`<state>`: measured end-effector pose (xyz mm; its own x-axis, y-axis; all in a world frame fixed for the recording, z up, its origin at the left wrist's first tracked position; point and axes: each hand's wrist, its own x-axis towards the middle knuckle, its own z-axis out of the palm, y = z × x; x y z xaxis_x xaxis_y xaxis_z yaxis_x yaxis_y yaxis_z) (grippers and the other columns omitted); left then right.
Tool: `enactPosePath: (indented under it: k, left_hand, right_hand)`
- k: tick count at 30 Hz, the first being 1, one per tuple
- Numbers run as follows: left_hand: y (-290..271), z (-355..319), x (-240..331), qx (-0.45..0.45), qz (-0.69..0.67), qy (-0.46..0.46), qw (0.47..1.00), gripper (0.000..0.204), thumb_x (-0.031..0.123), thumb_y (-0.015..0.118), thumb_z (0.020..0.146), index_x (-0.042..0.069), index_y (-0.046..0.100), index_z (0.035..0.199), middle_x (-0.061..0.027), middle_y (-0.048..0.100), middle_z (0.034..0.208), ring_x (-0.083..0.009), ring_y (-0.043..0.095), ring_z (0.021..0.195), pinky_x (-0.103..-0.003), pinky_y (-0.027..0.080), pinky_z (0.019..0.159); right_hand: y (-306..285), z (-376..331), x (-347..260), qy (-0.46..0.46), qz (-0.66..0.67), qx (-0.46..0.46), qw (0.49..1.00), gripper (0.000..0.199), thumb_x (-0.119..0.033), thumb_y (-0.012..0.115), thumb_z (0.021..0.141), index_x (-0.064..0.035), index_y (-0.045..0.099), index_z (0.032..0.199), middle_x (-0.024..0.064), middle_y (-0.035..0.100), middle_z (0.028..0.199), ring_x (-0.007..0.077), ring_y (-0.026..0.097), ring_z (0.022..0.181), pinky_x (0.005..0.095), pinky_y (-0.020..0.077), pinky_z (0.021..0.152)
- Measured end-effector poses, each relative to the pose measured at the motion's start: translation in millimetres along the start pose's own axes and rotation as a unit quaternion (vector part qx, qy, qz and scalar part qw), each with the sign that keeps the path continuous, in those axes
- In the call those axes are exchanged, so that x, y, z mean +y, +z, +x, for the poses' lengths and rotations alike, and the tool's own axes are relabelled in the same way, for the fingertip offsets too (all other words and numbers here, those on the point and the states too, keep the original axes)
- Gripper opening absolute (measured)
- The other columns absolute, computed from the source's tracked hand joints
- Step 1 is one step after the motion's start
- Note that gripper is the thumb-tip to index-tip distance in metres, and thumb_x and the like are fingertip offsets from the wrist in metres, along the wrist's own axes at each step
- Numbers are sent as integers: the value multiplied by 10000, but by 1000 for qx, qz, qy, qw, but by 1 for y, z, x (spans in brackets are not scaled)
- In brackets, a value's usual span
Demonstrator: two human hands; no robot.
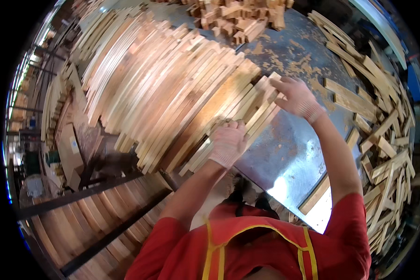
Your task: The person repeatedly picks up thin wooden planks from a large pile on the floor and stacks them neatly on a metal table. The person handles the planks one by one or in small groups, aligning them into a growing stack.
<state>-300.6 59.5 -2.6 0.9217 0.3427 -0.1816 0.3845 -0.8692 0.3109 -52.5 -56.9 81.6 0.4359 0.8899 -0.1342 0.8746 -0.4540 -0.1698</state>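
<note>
Now, wood strips (264,120): under both hands, at the row's right edge, left of the bare metal surface (275,151).
Left hand (228,142): bent over the near part; grip unclear.
Right hand (297,95): fingers spread at far ends; pinching unclear.
Strip ends: best kept level, pressed evenly.

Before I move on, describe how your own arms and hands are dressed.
The left hand and right hand each wear a pale, close-fitting glove with a snug wrist cuff. The forearms are bare up to short, plain red sleeves. Motion blur hides the gloves' finer texture.
</note>
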Motion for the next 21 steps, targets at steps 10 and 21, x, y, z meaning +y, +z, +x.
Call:
enactPosePath:
  k: [10, 21]
  left_hand:
    - [-108, 18, 96, 84, -380, 117, 914, 406, 395, 624, 971, 79, 647, 1224, -169, 650, 1079, -370, 664, 1032, -473, 529, 921]
    - [-70, -52, -124, 33, 229, 3, 973, 753, 503, 623, 973, 153, 405, 1602, -111, 470, 1570, -336, 430, 1450, -494, 362, 1206]
  right_hand:
    - [103, -132, -113, 138, 838, 223, 478, 752, -205, 798, 911, -93, 423, 1553, 68, 619, 1401, 229, 608, 1284, 361, 482, 1123]
    - [130, -67, -137, 323, 800, 104, 496, 438, -337, 677, 1012, -97, 487, 1325, 144, 644, 1023, 297, 660, 760, 489, 611, 635]
